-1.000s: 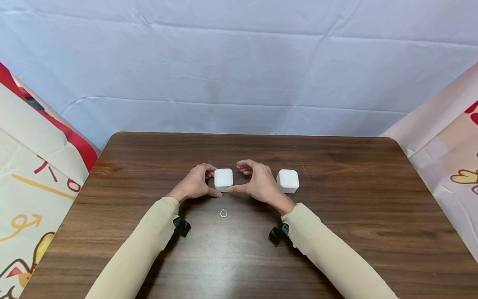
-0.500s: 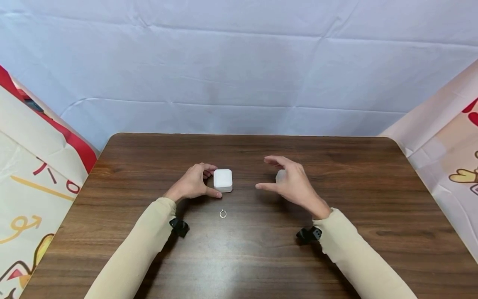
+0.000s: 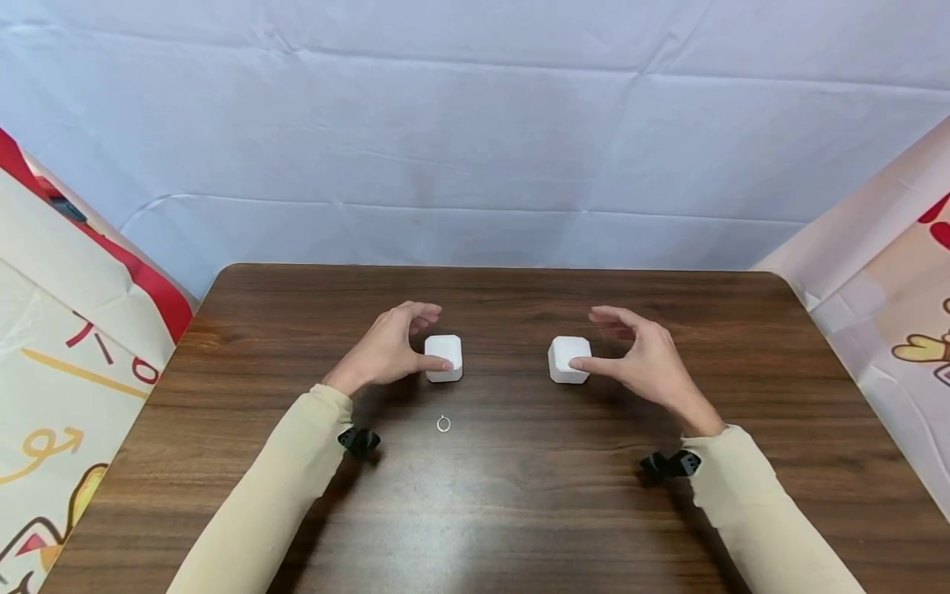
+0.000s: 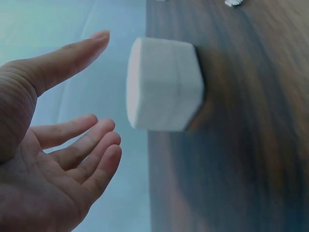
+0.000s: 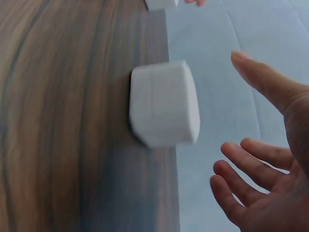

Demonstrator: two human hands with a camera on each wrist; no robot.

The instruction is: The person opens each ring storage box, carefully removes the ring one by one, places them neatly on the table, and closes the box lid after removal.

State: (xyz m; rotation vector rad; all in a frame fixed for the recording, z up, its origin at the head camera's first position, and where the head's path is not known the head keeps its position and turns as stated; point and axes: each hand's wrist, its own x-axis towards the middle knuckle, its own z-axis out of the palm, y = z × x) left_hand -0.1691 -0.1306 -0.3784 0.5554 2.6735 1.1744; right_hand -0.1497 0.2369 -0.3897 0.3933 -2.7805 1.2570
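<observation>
Two small white boxes with bevelled corners stand apart on the brown table. My left hand [image 3: 389, 346] hovers at the left box [image 3: 443, 353], its thumb reaching across the front part of the lid in the head view. The left wrist view shows a gap between those fingers and that box [image 4: 161, 87]. My right hand [image 3: 649, 363] is beside the right box [image 3: 566, 348], thumb overlapping its front right corner in the head view. From the right wrist, the fingers are spread and clear of this box [image 5: 161, 106]. A thin ring [image 3: 444, 417] lies in front of the left box.
The wooden table [image 3: 475, 511] reaches back to a pale cloth backdrop [image 3: 475, 148]. Printed cloths hang at the left [image 3: 74, 371] and right [image 3: 898, 330]. Black cameras [image 3: 359, 442] are worn on both wrists.
My right hand has moved from the left box rightward past the right box. My left hand has lifted off the left box. Boxes and ring have stayed in place.
</observation>
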